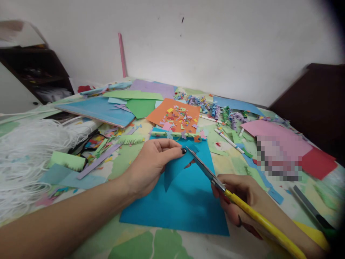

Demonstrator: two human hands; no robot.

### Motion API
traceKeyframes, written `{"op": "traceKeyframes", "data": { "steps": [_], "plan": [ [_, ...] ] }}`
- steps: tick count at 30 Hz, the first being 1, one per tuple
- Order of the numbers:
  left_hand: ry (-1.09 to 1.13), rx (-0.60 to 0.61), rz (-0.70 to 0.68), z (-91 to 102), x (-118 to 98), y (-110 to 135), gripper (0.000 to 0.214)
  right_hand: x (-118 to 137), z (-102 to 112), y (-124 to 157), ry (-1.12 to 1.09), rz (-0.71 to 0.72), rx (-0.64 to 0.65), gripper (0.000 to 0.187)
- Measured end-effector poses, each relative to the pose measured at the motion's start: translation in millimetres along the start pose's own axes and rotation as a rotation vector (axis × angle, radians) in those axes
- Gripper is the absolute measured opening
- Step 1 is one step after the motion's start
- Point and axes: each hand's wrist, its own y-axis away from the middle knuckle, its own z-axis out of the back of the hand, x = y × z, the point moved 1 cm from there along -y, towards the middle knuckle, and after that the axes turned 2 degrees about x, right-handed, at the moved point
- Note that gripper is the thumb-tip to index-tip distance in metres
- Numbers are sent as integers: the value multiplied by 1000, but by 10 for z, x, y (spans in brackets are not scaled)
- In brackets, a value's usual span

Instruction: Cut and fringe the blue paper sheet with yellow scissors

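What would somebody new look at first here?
Probably the yellow scissors in the right hand, their blades at a small blue piece that the left hand holds above a bigger blue sheet. Beyond lies an orange sheet sprinkled with colourful scraps. White string sprawls on the left.

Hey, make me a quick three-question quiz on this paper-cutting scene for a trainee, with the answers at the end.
1. Which tool does the right grip hold?
2. True or false: confetti lies on the orange sheet.
3. The left grip pinches: a) white string, b) a blue paper piece, c) a red sheet.

Key: 1. Scissors. 2. True. 3. b.
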Motion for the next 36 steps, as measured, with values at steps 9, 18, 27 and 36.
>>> {"op": "traceKeyframes", "data": {
  "steps": [9, 18, 27, 36],
  "plan": [
    [-30, -12, 9, 1, -6, 4, 17, 8, 3, -27, 103, 30, -32, 49],
    [-15, 6, 2, 1, -13, 10, 24, -8, 0, 36, 68, 114, 85, 62],
    [9, 19, -3, -10, -11, 13, 25, 13, 0, 9, 26, 121, 91, 63],
    [5, 5, -1, 0, -7, 9, 21, -32, 1, -2, -41, 40, 45, 46]
  ]
}}
